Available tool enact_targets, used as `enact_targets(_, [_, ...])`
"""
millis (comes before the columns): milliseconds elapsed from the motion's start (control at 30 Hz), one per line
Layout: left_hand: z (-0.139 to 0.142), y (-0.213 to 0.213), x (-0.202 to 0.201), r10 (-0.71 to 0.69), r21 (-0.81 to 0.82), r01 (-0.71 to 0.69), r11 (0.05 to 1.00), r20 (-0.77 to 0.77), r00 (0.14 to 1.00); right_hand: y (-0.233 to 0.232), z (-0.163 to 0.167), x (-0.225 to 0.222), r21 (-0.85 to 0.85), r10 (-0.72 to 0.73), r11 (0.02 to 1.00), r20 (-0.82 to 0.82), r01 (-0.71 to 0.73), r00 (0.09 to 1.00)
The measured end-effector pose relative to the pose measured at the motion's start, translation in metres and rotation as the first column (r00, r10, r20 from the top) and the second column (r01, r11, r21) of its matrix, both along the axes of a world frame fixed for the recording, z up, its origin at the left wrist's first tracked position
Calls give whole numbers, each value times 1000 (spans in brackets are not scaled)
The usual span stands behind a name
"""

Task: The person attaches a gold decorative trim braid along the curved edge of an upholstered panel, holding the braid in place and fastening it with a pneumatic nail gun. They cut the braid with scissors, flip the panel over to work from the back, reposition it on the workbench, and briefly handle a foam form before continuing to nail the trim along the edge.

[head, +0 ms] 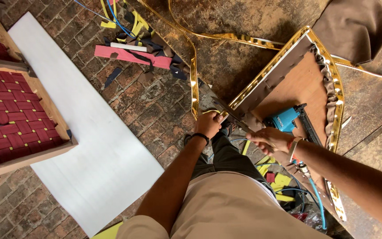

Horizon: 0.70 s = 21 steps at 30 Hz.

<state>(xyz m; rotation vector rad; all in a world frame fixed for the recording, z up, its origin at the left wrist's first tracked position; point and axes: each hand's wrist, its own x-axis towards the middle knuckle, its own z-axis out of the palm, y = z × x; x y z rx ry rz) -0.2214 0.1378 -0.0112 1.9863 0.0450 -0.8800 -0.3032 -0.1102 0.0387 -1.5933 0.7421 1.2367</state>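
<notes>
Where panel (297, 84) corners — scissors (231, 113) between hands.

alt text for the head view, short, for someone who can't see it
Seen from above, a person's left hand and right hand work scissors at the corner of a gold-trimmed wooden panel, where a blue staple gun lies. A white sheet and a red-webbed frame rest on the brick floor.
</notes>
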Motion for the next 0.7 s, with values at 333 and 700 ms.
enact_targets(333, [4, -2, 5, -47, 65, 48, 997, -25, 999, 17, 22, 21, 0, 4, 1000, -36, -4, 999])
enact_targets(700, [11, -4, 11, -56, 86, 60, 994, -54, 997, 0, 13, 32, 75, 41, 997, -68, -36, 997])
